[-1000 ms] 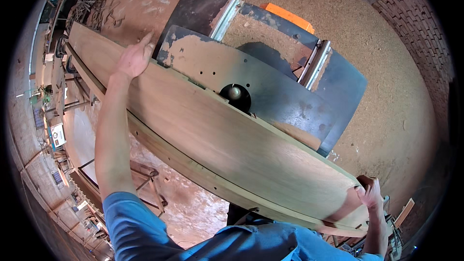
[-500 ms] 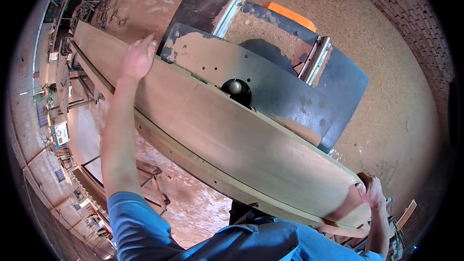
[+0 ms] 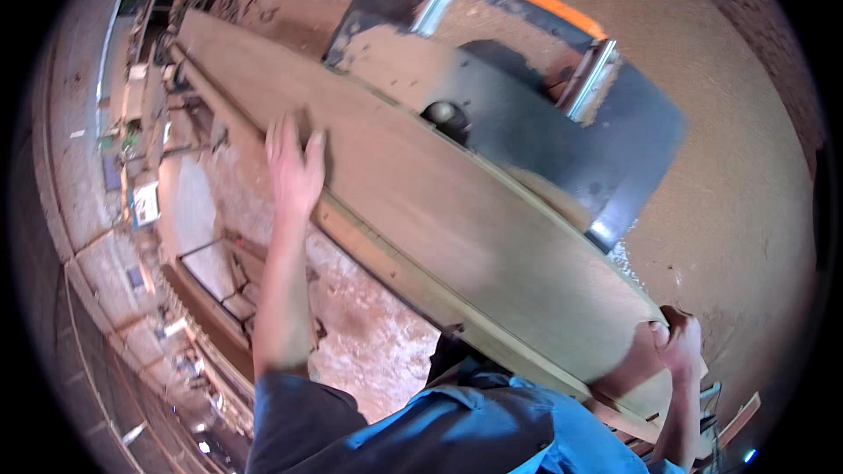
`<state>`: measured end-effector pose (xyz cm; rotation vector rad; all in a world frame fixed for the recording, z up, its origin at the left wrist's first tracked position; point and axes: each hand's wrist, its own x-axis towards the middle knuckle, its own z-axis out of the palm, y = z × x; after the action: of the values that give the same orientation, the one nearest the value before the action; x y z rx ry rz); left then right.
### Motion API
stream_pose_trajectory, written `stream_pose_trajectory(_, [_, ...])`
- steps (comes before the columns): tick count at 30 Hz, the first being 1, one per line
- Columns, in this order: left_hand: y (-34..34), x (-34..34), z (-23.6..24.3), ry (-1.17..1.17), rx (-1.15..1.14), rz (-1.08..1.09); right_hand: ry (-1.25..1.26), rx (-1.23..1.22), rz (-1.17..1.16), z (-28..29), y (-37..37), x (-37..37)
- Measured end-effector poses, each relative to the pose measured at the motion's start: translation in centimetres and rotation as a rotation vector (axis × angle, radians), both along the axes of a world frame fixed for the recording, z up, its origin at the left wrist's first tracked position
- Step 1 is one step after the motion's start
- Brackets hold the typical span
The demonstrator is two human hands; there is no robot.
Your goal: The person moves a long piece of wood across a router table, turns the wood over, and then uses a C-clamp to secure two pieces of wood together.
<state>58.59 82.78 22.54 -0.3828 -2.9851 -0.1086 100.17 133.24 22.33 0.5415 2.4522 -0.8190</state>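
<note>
Left hand (image 3: 297, 174) has moved from the board's far edge, beside the machine, back to its near edge. Machine and board both sit further right in view than half a second ago, the machine also higher; picture now partly blurred. Right hand (image 3: 679, 342) keeps its place at the board's right end.

Left grip: wide, fingers spread and pointing away from the body, thumb apart, palm over the near edge. Right grip: closed round the end corner, thumb on the upper face.

Board (image 3: 457, 219): long, pale wood, curved in this lens, running slantwise from upper left to lower right. It lies along the near side of a dark metal table (image 3: 562, 154). Paler timber strip (image 3: 386, 256) with dark spots follows the board's near edge.

Round metal spindle head (image 3: 445, 112) sits in a dark opening, just beyond the board's far edge. Two shiny rails (image 3: 436, 0) stand further back, sawdust between them; orange piece (image 3: 562, 11) behind. Brown, dusty floor (image 3: 711, 184) around the machine.
</note>
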Motion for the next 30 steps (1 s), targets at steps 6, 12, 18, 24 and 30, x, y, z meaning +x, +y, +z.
stream_pose_trajectory(6, [0.3, -12.4, 0.7, -0.124, -0.01, -0.333, 0.01, -0.017, 0.005, -0.2, 0.2, -0.1])
stream_pose_trajectory(12, [1.6, -15.6, 0.5, -0.36, -0.111, -0.249, -0.013, -0.055, 0.039, 0.2, 0.4, -0.6])
stream_pose_trajectory(18, [1.6, -14.9, -0.3, -0.242, -0.068, -0.267, 0.006, -0.065, 0.025, -0.4, 0.7, -0.2])
stream_pose_trajectory(24, [2.2, -14.5, -0.2, -0.236, -0.088, -0.261, -0.064, -0.117, 0.001, -0.2, 1.2, -0.1])
stream_pose_trajectory(30, [1.3, -15.7, -1.6, -0.104, -0.129, -0.369, -0.16, -0.079, -0.133, -2.2, 1.6, 5.0])
